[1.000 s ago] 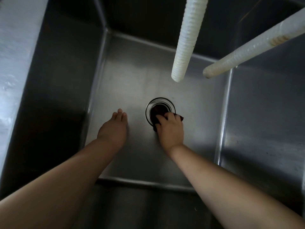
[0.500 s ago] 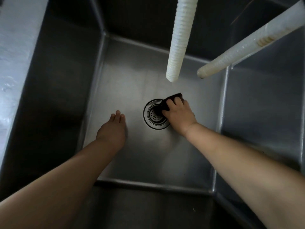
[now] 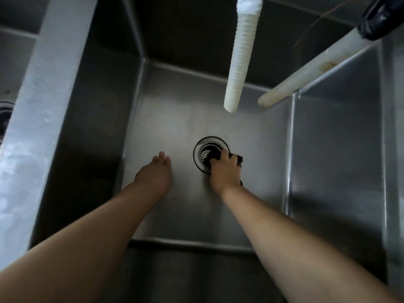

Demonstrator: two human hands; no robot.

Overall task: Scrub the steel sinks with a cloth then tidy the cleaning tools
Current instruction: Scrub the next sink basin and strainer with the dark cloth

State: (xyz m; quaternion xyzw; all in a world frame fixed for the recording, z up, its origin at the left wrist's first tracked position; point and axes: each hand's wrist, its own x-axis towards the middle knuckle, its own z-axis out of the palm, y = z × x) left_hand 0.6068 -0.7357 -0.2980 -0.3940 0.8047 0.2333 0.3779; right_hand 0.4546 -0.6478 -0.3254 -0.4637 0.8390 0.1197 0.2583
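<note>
Right hand [image 3: 224, 171] grips a dark cloth [image 3: 239, 160], fingers curled over it and pressing it down onto the near-right part of the drain [image 3: 202, 153]. Left hand [image 3: 154, 174] lies flat on the sink [image 3: 175, 119] floor, fingers straight and together, holding nothing; it rests just left of the drain and apart from it.

Head view, cloth orientation: the cloth is bunched under the hand, so no long axis can be told. Visible parts protrude past the fingertips to the right and show again at the wrist side of the hand.

Head view, cloth appearance: very dark, brown-black, with a squared corner at its right end. Most of it is hidden under the palm.

Head view, position: the cloth sits on the floor of the steel sink, overlapping the drain rim. The drain is a round steel ring with a perforated strainer, of which the left half is exposed.

Head view, surroundings: a white ribbed hose [image 3: 240, 57] hangs down over the sink. A second pale hose [image 3: 306, 71] slants in from the upper right, its end near the first hose's tip. A steel divider [image 3: 43, 106] bounds the sink on the left.
</note>
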